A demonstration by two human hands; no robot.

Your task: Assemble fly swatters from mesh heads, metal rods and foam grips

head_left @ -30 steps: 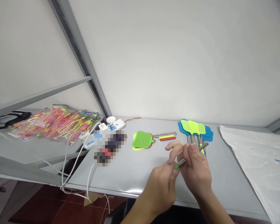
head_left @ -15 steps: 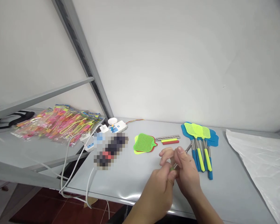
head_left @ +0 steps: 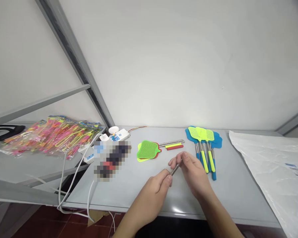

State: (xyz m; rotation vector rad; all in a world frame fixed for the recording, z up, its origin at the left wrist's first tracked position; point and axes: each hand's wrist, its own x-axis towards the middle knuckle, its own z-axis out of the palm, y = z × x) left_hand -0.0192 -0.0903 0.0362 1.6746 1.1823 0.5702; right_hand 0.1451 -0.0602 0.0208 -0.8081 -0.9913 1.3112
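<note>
Both of my hands meet over the middle of the grey table (head_left: 144,188) around a short metal telescopic rod (head_left: 175,169). My left hand (head_left: 155,190) pinches its lower end, fingers closed. My right hand (head_left: 192,172) pinches the upper end between thumb and fingers. Just behind the hands lie loose fly-swatter heads (head_left: 147,150), green on top of yellow and red, with loose handles (head_left: 174,145) beside them. To the right of my right hand lies a bunch of finished fly swatters (head_left: 203,145) with blue and yellow heads and grips.
A power strip (head_left: 118,135) with white cables (head_left: 74,172) sits at the table's back left, next to a blurred-out object. Bags of colourful toys (head_left: 49,135) lie on the lower left shelf. A clear plastic sheet (head_left: 270,165) covers the right end. A slanted metal post (head_left: 74,62) rises left.
The rod has moved left and down, away from the finished swatters. It looks shorter, and its green end no longer shows. The view has shifted slightly.
</note>
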